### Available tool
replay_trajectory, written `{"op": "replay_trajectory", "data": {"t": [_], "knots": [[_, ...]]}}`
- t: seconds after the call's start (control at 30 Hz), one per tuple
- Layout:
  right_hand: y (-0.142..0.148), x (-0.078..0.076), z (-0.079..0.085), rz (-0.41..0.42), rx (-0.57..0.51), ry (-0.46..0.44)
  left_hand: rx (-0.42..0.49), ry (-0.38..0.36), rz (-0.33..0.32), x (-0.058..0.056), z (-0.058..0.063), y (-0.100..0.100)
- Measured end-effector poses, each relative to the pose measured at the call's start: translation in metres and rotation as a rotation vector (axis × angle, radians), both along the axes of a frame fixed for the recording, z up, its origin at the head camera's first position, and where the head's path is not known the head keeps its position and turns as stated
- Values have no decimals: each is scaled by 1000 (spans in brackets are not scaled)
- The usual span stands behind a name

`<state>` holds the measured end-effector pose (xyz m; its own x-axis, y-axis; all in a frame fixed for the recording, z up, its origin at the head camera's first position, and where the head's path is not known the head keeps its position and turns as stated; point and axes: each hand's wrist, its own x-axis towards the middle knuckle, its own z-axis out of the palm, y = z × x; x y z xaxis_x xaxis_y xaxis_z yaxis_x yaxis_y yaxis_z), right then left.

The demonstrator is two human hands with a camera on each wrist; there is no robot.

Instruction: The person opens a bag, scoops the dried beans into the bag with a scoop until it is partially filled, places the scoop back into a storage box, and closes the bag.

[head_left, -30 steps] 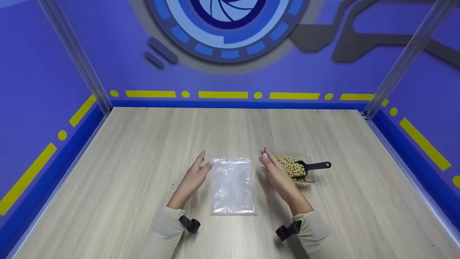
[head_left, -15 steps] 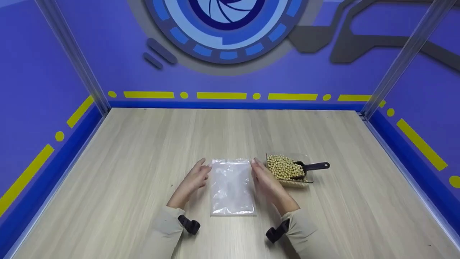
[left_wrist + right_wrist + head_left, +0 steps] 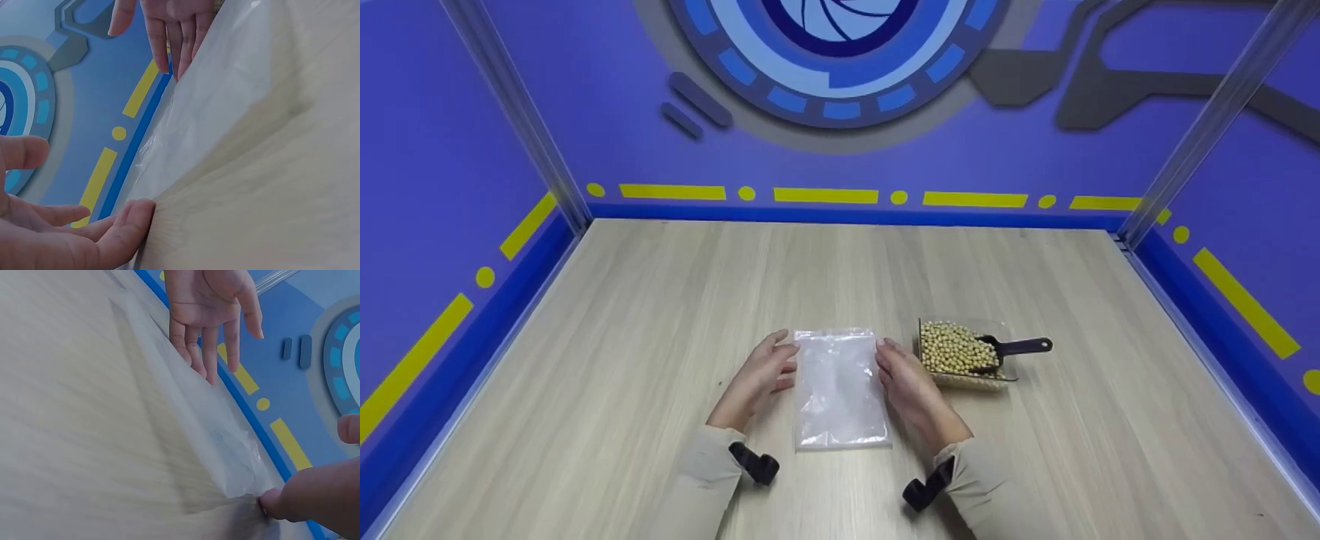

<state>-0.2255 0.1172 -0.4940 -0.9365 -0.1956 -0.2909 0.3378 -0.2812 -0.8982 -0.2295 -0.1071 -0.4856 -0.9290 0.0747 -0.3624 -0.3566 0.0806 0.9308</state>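
A clear plastic bag (image 3: 842, 390) lies flat on the table in the head view, its short top edge facing away. Whether it is one bag or a stack, I cannot tell. At its left edge is my left hand (image 3: 756, 381), the fingers loosely bent. In the left wrist view those fingertips (image 3: 140, 216) rest on the tabletop. Against the right edge, near the top corner, my right hand (image 3: 913, 388) has its fingertips touching the bag. The right wrist view shows the bag (image 3: 180, 399) between both hands, with a finger (image 3: 275, 503) at its corner.
Right of the bag stands a clear container (image 3: 979, 384) of yellowish beans (image 3: 956, 349). A black scoop (image 3: 1024, 346) rests in it, handle pointing right. Blue printed walls (image 3: 840, 169) close off the back and sides of the wooden table (image 3: 660, 300).
My right hand has moved left from beside the container to the bag's right edge. The left hand has come down a little at the left edge. The bag has shifted slightly left.
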Motion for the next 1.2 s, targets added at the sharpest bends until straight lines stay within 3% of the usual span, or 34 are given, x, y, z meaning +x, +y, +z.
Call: {"op": "replay_trajectory", "data": {"t": [0.3,0.7,0.93,1.2], "knots": [[-4,-4,-7,-92,-70,3,-9,-1,28,-1,-1,1],[-8,-6,-10,-112,-66,66,-29,181,32,-4,-8,2],[-7,-8,-8,-134,-65,88,-145,242,41,-6,-3,6],[-5,-6,3,-155,43,115,-153,307,41,-3,4,12]]}}
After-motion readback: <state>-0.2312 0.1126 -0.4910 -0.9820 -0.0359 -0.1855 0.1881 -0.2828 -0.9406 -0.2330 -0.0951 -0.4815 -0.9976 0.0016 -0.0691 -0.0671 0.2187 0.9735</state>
